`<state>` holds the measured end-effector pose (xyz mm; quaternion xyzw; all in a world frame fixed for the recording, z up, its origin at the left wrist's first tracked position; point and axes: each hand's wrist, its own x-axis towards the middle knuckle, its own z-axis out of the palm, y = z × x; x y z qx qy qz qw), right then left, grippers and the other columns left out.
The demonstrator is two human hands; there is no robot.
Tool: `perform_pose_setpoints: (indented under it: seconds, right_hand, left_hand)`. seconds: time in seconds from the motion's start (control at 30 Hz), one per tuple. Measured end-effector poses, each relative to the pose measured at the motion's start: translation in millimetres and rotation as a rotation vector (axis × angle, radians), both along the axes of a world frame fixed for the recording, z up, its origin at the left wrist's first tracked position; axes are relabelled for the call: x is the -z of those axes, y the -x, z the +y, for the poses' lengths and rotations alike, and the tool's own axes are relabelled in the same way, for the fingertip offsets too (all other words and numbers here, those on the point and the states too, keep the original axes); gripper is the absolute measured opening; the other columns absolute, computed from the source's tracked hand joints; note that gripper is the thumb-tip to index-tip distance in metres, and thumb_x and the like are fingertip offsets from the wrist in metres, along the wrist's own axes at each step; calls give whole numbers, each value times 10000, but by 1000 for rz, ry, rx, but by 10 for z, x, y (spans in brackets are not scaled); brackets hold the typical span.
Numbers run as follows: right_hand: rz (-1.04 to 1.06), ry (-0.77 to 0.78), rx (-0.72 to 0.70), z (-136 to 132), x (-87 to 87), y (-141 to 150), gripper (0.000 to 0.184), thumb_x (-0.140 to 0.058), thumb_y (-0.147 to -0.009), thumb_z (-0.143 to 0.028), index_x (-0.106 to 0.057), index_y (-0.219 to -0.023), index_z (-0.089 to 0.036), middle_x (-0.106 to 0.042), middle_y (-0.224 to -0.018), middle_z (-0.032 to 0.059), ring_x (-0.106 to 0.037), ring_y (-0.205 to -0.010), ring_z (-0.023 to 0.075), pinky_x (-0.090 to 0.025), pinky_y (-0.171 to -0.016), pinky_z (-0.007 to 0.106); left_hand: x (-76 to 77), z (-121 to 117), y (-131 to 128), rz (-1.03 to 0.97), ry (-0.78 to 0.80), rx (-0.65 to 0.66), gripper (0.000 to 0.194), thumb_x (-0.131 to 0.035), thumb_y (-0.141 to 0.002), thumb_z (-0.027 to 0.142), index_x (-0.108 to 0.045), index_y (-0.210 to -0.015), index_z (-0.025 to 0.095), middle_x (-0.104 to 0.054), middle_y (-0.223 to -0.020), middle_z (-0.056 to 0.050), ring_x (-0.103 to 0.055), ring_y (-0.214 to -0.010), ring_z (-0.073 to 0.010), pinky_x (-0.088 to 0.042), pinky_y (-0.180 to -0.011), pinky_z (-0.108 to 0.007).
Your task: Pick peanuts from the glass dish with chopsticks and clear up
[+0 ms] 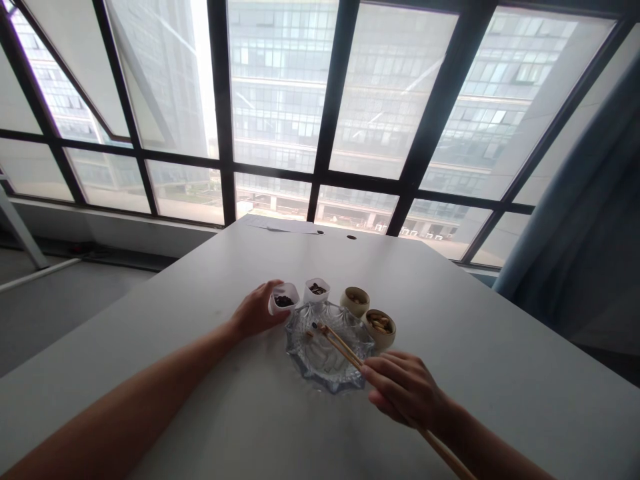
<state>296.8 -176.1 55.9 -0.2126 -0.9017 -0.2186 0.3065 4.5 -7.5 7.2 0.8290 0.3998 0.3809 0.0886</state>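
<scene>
A clear glass plate (320,363) with a scalloped rim lies on the white table (210,400). My right hand (405,390) is closed around a pair of wooden chopsticks (340,345) whose tips reach over the plate's left part, next to a small dark bit. My left hand (257,310) grips a small white cup (284,298) of dark pieces at the plate's upper left. A second white cup (317,289) with dark contents stands just right of it.
Two round beige bowls, one at the back (355,300) and one nearer (379,325), hold yellowish food at the plate's upper right. A sheet of paper (287,225) lies at the table's far edge. Tall windows (280,107) fill the background; a blue curtain (590,253) hangs right.
</scene>
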Motion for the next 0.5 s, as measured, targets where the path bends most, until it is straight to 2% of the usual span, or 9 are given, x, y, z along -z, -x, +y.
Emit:
perform_pose_setpoints:
  seconds: [0.13,0.23,0.3,0.4,0.5]
  right_hand:
    - [-2,22,7,9,28,16,292,-409,-1008,-285,-674,-959,-175,-708,-757,79,-620,-564,145,-515,-553,261]
    - [93,42,18,33,-34,-34,316,-403,-1013,-293,-677,-898,-183,-704,-719,64,-625,-546,141,-515,-537,255]
    - [298,88,128,58,-107,-151,378,-395,-1018,-343,-673,-805,-200,-688,-663,54,-621,-518,143,-513,-511,255]
    - [696,183,383,102,-219,-418,480,-416,-1001,-496,-663,-700,-215,-660,-591,59,-584,-448,152,-491,-437,271]
    - [916,278,483,156,-296,-653,504,-496,-949,-583,-674,-680,-196,-632,-522,55,-549,-390,158,-462,-380,277]
  left_hand:
    - [-7,0,3,-5,0,5,594,-720,-716,380,-495,-1240,213,-671,-1175,-133,-669,-1018,-282,-549,-863,-425]
    - [-10,3,7,5,8,5,593,-712,-720,377,-490,-1242,206,-664,-1187,-139,-668,-1022,-282,-548,-869,-425]
    - [-8,6,7,4,9,5,594,-714,-719,380,-489,-1242,210,-664,-1188,-136,-665,-1030,-281,-546,-871,-424]
    - [2,14,5,-2,10,12,599,-719,-715,388,-493,-1242,214,-667,-1185,-133,-666,-1024,-280,-547,-867,-424]
    - [11,20,3,3,10,17,607,-719,-712,393,-493,-1245,210,-668,-1187,-136,-671,-1013,-279,-547,-865,-421]
